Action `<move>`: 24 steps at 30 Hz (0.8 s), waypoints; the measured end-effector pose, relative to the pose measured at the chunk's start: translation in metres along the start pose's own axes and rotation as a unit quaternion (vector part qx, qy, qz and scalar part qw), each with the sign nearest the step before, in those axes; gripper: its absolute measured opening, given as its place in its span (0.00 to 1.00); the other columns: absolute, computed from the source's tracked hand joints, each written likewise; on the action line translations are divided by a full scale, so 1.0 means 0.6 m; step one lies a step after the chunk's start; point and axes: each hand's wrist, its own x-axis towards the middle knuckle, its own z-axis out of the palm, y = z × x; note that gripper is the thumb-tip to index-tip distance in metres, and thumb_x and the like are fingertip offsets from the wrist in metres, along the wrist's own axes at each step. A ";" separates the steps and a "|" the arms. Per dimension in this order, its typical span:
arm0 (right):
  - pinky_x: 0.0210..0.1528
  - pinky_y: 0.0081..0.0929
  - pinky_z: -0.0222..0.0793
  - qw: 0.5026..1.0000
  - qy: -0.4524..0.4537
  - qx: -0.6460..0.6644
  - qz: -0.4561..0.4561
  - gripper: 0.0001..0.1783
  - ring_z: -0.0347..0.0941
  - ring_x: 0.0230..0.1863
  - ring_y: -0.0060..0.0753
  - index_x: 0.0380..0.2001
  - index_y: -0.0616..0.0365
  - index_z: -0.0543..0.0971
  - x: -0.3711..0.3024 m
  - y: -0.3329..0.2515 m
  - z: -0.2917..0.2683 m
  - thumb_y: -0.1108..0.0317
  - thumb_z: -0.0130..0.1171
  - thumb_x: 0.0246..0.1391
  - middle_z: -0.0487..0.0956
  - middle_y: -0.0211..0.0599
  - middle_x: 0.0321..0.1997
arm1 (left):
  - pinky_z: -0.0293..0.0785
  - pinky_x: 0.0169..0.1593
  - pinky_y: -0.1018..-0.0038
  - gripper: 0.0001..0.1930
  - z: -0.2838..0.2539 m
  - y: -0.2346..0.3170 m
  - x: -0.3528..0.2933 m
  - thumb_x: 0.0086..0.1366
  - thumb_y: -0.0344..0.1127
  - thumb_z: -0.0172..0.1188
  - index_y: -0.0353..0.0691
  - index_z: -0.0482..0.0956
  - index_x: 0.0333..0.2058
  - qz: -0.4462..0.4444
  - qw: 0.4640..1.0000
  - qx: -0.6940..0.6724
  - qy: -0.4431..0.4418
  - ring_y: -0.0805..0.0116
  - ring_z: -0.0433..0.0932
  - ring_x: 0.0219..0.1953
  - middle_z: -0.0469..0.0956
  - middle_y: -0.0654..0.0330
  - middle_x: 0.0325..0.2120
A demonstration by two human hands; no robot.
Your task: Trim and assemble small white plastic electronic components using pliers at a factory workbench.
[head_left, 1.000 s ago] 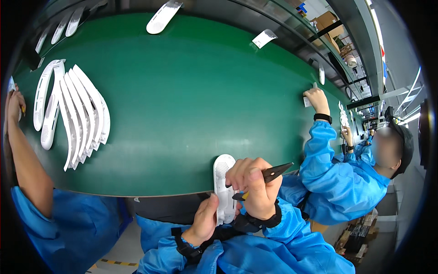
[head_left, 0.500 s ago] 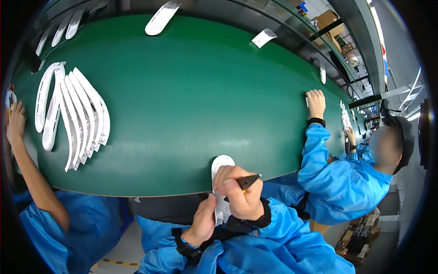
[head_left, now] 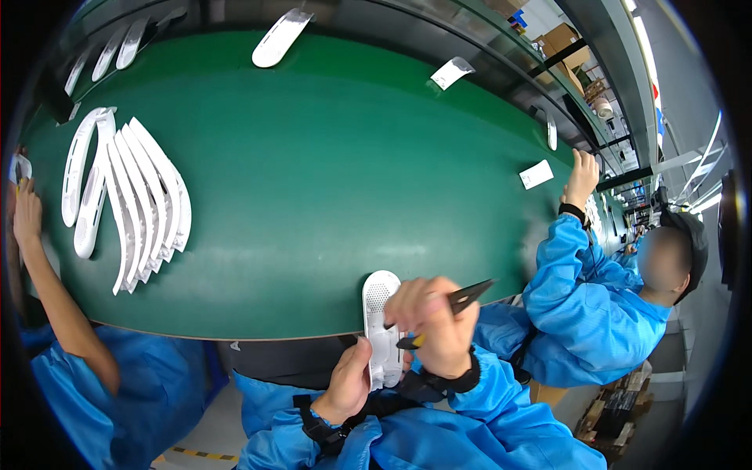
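My left hand (head_left: 349,382) grips the near end of a long white plastic cover (head_left: 379,337), thumb along its edge. The cover's rounded far end, dotted with small holes, rests over the table's front edge, and its hollow inner side faces up. Just right of the cover, my right hand (head_left: 442,333) is closed around a slim black and yellow hand tool (head_left: 471,294). One pointed end of the tool sticks out to the upper right, the other toward the cover. I cannot make out its exact kind. The right fingers are slightly blurred.
White curved covers (head_left: 149,200) lie grouped on the green table (head_left: 290,180) at left. A single cover (head_left: 280,39) and white cards (head_left: 452,73) lie farther back. A co-worker in blue (head_left: 580,282) sits at right; another person's arm (head_left: 59,305) reaches in at left.
My right hand has shifted right and slightly off the cover, showing more of its inside; the tool has swung outward. The right co-worker's hand has moved away, exposing a white card.
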 end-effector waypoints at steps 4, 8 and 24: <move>0.30 0.31 0.68 1.000 0.022 0.004 0.000 0.19 0.66 0.22 0.29 0.22 0.61 0.67 0.003 -0.011 -0.007 0.66 0.47 0.69 0.69 0.37 0.18 | 0.75 0.54 0.64 0.32 -0.013 -0.007 0.004 0.74 0.58 0.41 0.32 0.64 0.60 -0.013 0.997 -0.033 -0.063 0.63 0.78 0.50 0.77 0.51 0.48; 0.30 0.30 0.67 0.999 0.044 -0.004 0.009 0.19 0.66 0.22 0.28 0.22 0.61 0.67 -0.005 0.003 -0.005 0.65 0.49 0.69 0.69 0.35 0.19 | 0.74 0.54 0.63 0.37 -0.011 -0.012 0.006 0.71 0.63 0.44 0.32 0.62 0.61 -0.011 0.999 0.008 -0.044 0.61 0.78 0.49 0.76 0.52 0.49; 0.27 0.33 0.66 0.993 0.082 -0.084 -0.015 0.18 0.62 0.20 0.29 0.22 0.60 0.65 -0.013 0.022 0.018 0.66 0.49 0.67 0.66 0.36 0.17 | 0.73 0.50 0.69 0.29 -0.023 -0.023 0.001 0.76 0.55 0.40 0.31 0.68 0.56 0.007 0.999 0.032 -0.001 0.67 0.77 0.45 0.78 0.55 0.44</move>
